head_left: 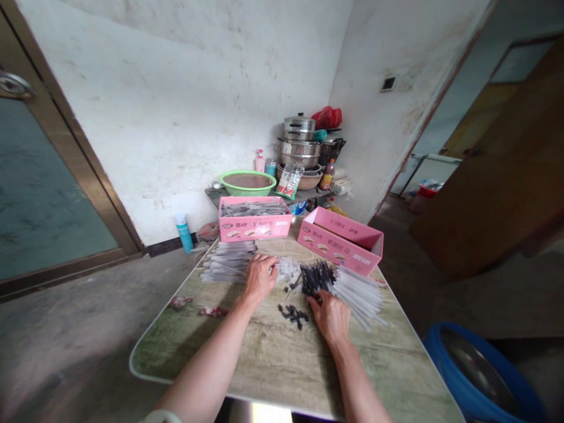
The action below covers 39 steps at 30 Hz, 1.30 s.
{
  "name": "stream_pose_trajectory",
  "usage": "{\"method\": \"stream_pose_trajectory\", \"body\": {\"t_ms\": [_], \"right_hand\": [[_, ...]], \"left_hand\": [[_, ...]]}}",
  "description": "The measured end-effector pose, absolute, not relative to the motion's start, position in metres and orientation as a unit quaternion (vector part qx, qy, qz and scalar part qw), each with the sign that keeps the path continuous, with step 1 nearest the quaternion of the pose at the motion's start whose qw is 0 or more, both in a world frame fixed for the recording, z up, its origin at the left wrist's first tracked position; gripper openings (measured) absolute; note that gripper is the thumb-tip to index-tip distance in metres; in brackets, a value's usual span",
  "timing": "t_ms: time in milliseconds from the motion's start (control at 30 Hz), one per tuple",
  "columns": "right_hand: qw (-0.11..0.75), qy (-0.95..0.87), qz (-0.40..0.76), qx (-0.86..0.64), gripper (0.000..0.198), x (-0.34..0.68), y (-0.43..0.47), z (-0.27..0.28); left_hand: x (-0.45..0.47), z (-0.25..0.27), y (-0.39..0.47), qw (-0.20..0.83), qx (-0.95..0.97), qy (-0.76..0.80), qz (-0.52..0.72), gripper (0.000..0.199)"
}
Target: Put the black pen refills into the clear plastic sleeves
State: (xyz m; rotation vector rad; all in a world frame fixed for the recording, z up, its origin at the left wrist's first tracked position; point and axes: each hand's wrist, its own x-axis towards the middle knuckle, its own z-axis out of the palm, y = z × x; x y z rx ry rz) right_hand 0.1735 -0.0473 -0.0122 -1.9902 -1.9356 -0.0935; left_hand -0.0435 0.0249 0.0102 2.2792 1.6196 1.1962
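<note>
Sticks with black ends [342,285] lay fanned on the table [268,364], dark ends at the right hand [331,315]; the left hand [261,277] was beside pale sticks [227,263] (closure of either grip could not be determined).

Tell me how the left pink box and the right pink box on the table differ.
The left pink box is filled with thin grayish sticks, while the right pink box shows mostly bare inside walls. The left box faces the camera nearly square on; the right one sits turned at an angle. Both are open-topped, with similar printing on the front.
</note>
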Motion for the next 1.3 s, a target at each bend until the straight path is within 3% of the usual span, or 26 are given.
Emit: {"method": "stream_pose_trajectory", "body": {"t_ms": [300,533,700,900,1067,1167,1300], "right_hand": [[0.154,-0.693,-0.060,-0.702,0.021,0.168,-0.046,-0.015],[0.322,-0.706,-0.046,-0.629,0.034,0.167,-0.050,-0.018],[0.357,-0.741,-0.038,-0.568,0.036,0.162,-0.052,-0.016],[0.390,-0.743,-0.004,-0.543,0.034,0.156,-0.055,-0.014],[0.415,-0.716,0.017,-0.561,0.038,0.159,-0.053,-0.015],[0.397,-0.620,-0.026,-0.676,0.041,0.174,-0.050,-0.012],[0.229,-0.488,-0.028,-0.842,0.033,0.198,-0.047,-0.004]], "left_hand": [[-0.046,0.009,0.027,0.153,0.722,0.505,0.447,0.020],[-0.032,-0.001,0.028,0.417,0.664,0.396,0.478,0.020],[-0.021,0.000,0.021,0.563,0.620,0.327,0.439,0.031],[-0.019,0.007,0.014,0.653,0.562,0.286,0.419,0.034],[-0.019,0.004,0.014,0.660,0.568,0.277,0.407,0.034],[-0.023,0.002,0.018,0.656,0.529,0.298,0.448,0.036],[-0.029,0.000,0.023,0.659,0.504,0.314,0.461,0.038]]}}
